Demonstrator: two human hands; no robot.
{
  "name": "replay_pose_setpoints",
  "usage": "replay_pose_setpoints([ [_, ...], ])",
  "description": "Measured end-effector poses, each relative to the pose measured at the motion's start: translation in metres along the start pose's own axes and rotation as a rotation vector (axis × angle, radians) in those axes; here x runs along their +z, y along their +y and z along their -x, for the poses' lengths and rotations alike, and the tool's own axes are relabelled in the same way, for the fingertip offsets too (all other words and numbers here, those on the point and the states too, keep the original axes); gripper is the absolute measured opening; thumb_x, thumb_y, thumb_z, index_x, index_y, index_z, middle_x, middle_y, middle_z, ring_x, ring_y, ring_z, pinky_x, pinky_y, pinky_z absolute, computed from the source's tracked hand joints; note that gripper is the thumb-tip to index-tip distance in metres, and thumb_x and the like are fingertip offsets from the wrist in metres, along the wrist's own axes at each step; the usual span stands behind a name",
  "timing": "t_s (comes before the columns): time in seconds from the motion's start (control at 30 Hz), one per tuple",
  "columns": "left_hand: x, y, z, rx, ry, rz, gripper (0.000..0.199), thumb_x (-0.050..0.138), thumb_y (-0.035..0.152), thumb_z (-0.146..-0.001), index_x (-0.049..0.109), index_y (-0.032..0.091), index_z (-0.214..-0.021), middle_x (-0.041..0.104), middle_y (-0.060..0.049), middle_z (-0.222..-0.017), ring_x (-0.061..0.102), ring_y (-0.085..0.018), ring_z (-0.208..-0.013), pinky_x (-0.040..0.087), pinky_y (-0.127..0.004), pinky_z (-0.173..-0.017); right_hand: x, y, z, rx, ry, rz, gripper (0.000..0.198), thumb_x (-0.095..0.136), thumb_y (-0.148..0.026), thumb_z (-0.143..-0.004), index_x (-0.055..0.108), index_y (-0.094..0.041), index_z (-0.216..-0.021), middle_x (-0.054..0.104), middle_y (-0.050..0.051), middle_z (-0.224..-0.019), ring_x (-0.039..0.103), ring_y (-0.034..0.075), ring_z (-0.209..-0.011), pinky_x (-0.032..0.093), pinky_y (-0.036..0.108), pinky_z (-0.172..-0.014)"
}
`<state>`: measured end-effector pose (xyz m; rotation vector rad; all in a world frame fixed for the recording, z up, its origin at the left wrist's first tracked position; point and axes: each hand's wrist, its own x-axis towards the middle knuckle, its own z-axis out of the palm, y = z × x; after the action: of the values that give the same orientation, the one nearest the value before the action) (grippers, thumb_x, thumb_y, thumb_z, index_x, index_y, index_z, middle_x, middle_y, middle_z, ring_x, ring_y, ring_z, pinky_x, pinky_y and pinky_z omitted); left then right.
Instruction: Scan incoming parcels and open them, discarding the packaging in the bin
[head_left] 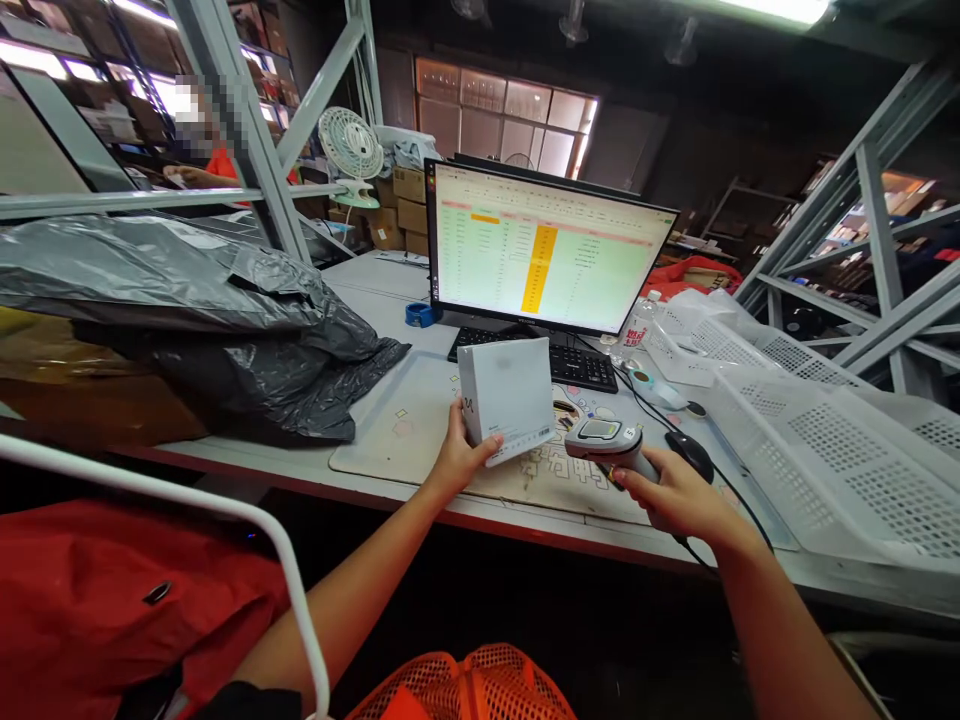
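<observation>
My left hand (463,458) grips a white box (511,388) by its lower left side, tilted above the desk mat. Small print and a barcode show along the box's bottom edge. In my right hand (675,490) is a grey barcode scanner (606,438), its head pointing left toward the box with a gap between them. A cable trails from the scanner's handle. Beneath both hands lies a printed desk mat (420,425). Behind the box stands a black keyboard (589,368), partly covered by it.
A monitor (480,260) showing a spreadsheet stands behind the keyboard. White perforated baskets (817,470) and a black mouse (690,455) are at right. Grey plastic bags (262,320) cover the desk's left side. A white tube (225,500) crosses the lower left. Another person (221,165) is at far left.
</observation>
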<state>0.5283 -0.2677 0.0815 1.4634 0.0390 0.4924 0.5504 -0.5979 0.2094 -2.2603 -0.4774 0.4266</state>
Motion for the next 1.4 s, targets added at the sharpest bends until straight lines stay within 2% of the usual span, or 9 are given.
replay_pose_setpoints([
  [0.1,-0.016,0.004,0.002,-0.032,0.008,-0.055,0.095,0.083,0.053,-0.072,0.033,0.020,-0.146,0.058,-0.019,-0.143,0.057,-0.036,-0.136,0.043,-0.051,-0.118,-0.001,0.019,-0.028,0.001,0.176,0.158,0.053,0.065,-0.063,-0.091,0.071,-0.017,-0.117,0.068,0.004,-0.074,0.063,0.021,-0.062,0.045,0.028,-0.054],
  [0.23,-0.049,0.006,0.004,-0.012,0.067,-0.158,0.092,0.082,0.053,-0.072,0.035,0.020,-0.144,0.058,-0.018,-0.141,0.057,-0.036,-0.135,0.042,-0.053,-0.118,0.002,0.055,-0.072,0.093,0.413,0.444,0.051,0.058,-0.053,-0.098,0.070,-0.012,-0.126,0.077,0.018,-0.112,0.072,0.034,-0.107,0.053,0.037,-0.085],
  [0.37,-0.071,0.000,0.006,-0.002,0.169,-0.210,0.092,0.082,0.056,-0.071,0.037,0.020,-0.143,0.058,-0.018,-0.140,0.057,-0.038,-0.134,0.042,-0.055,-0.117,0.011,0.081,-0.101,0.271,0.393,0.627,0.052,0.051,-0.038,-0.103,0.058,-0.005,-0.142,0.072,0.025,-0.129,0.070,0.037,-0.119,0.052,0.041,-0.094],
  [0.53,-0.070,-0.004,0.009,-0.037,0.204,-0.151,0.086,0.081,0.056,-0.074,0.039,0.022,-0.141,0.061,-0.017,-0.139,0.062,-0.035,-0.128,0.046,-0.053,-0.114,-0.004,0.067,-0.122,0.409,0.383,0.723,0.058,0.049,-0.053,-0.103,0.067,-0.006,-0.131,0.072,0.028,-0.123,0.071,0.041,-0.116,0.053,0.047,-0.095],
  [0.67,-0.068,-0.002,0.008,-0.061,0.213,-0.125,0.086,0.082,0.056,-0.072,0.040,0.022,-0.139,0.063,-0.016,-0.135,0.064,-0.035,-0.127,0.048,-0.052,-0.113,-0.015,0.031,-0.164,0.227,0.494,0.782,0.054,0.039,-0.040,-0.108,0.059,-0.004,-0.143,0.064,0.028,-0.138,0.061,0.038,-0.131,0.047,0.046,-0.108],
  [0.8,-0.071,0.000,0.008,-0.076,0.184,-0.118,0.089,0.082,0.057,-0.073,0.037,0.020,-0.141,0.062,-0.017,-0.137,0.063,-0.035,-0.127,0.046,-0.052,-0.114,0.004,0.012,-0.222,0.061,0.381,0.797,0.049,0.051,-0.028,-0.102,0.059,-0.015,-0.149,0.051,0.017,-0.159,0.047,0.031,-0.145,0.037,0.041,-0.120],
  [0.93,-0.073,0.000,0.009,-0.067,0.178,-0.130,0.090,0.081,0.058,-0.074,0.037,0.020,-0.142,0.062,-0.018,-0.137,0.062,-0.036,-0.128,0.046,-0.053,-0.114,0.028,0.013,-0.255,0.021,0.317,0.783,0.052,0.050,-0.017,-0.099,0.061,-0.013,-0.150,0.038,0.017,-0.170,0.036,0.032,-0.154,0.033,0.048,-0.124],
  [1.17,-0.079,-0.010,0.009,-0.046,0.167,-0.165,0.086,0.080,0.058,-0.077,0.039,0.021,-0.143,0.061,-0.017,-0.139,0.062,-0.035,-0.130,0.047,-0.051,-0.113,0.032,0.014,-0.256,-0.005,0.312,0.711,0.047,0.049,-0.013,-0.097,0.071,-0.011,-0.139,0.034,0.018,-0.173,0.026,0.038,-0.160,0.020,0.061,-0.129],
  [1.4,-0.075,-0.004,0.009,-0.066,0.176,-0.116,0.093,0.082,0.058,-0.073,0.037,0.021,-0.146,0.062,-0.017,-0.136,0.062,-0.036,-0.129,0.047,-0.053,-0.114,0.031,-0.033,-0.236,-0.171,0.370,0.480,0.048,0.046,-0.020,-0.103,0.065,-0.010,-0.146,0.044,0.018,-0.167,0.033,0.029,-0.158,0.026,0.046,-0.131],
])
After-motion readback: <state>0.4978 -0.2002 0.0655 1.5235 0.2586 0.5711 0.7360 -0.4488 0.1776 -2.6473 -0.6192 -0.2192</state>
